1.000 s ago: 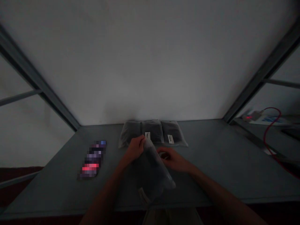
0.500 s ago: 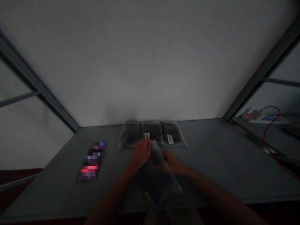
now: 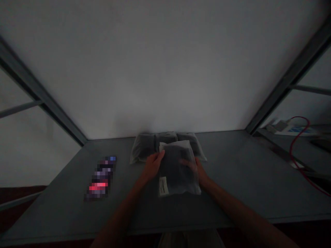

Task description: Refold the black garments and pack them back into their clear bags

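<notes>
A translucent zip bag [image 3: 178, 182] with something dark in it is held up in front of me above the grey table [image 3: 240, 179]. A white label [image 3: 163, 185] shows at its lower left. My left hand [image 3: 152, 163] pinches the bag's left edge, thumb on the front face. At the right edge, my right hand [image 3: 198, 167] is wrapped round the bag. Its blurred fingers stretch over or behind the clear plastic; I cannot tell which. Behind lie similar filled bags: one on the left [image 3: 144, 146], a middle one [image 3: 165, 137] partly hidden, and one on the right [image 3: 198, 148].
On the left of the table lies a pixelated, phone-like object [image 3: 100, 178]. A pale wall [image 3: 165, 75] rises behind, with metal frame posts [image 3: 62, 119] at both sides. At the right, a red cable [image 3: 292, 148] hangs near a small adapter [image 3: 280, 124] on a neighbouring surface.
The bag has turned from a steep slant to face me, its label now showing at the lower left. My left hand has shifted slightly down and left; my right hand has moved to the right edge.
</notes>
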A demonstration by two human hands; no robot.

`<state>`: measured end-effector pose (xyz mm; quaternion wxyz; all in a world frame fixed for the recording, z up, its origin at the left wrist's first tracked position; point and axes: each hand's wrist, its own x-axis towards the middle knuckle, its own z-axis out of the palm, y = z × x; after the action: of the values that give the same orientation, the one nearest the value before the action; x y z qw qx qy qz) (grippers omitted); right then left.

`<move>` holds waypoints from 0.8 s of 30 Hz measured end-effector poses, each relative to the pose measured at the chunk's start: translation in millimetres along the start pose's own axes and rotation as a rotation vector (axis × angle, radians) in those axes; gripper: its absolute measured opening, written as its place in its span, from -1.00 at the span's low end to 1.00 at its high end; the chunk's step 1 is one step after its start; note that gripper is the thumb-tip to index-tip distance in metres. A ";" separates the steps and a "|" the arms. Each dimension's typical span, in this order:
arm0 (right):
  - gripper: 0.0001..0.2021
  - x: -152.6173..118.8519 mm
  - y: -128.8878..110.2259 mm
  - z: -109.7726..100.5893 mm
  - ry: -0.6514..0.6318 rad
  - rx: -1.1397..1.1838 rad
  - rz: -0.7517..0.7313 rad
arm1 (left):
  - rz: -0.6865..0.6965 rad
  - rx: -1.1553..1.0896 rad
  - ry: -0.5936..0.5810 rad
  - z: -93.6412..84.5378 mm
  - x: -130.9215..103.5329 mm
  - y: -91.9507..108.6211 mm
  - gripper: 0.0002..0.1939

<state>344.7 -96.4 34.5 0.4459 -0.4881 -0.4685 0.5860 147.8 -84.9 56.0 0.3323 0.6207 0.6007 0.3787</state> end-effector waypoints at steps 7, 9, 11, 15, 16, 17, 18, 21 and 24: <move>-0.52 -4.5 -7.2 11.9 -0.154 0.144 -0.040 | 0.080 0.101 0.047 9.2 -6.6 2.1 -0.51; -0.51 -6.2 -7.9 13.3 -0.156 0.152 -0.030 | 0.092 0.102 0.062 5.5 -5.9 3.0 -0.52; -0.49 -6.9 -8.2 13.3 -0.144 0.195 0.029 | 0.099 0.120 0.080 0.6 -4.2 3.6 -0.53; -0.50 -5.3 -11.8 10.8 -0.076 0.347 0.093 | 0.071 0.200 0.156 -6.8 0.2 2.4 -0.57; -0.52 -4.5 -13.0 10.0 -0.052 0.377 0.086 | 0.063 0.212 0.170 -7.5 1.1 1.8 -0.59; -0.53 -3.6 -14.2 9.1 -0.029 0.395 0.079 | 0.059 0.219 0.179 -7.6 1.6 1.2 -0.61; -0.54 -2.6 -15.1 8.2 -0.007 0.405 0.072 | 0.059 0.223 0.182 -7.2 2.0 0.8 -0.63; -0.52 0.4 -16.7 5.1 0.047 0.411 0.056 | 0.074 0.230 0.176 -6.5 2.5 0.9 -0.67; -0.53 2.5 -18.7 -0.5 0.080 0.410 0.078 | 0.095 0.229 0.165 -14.6 5.9 0.7 -0.67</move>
<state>346.2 -90.8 52.5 0.5310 -0.4277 -0.3021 0.6663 135.5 -79.7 64.2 0.1907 0.6489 0.6353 0.3729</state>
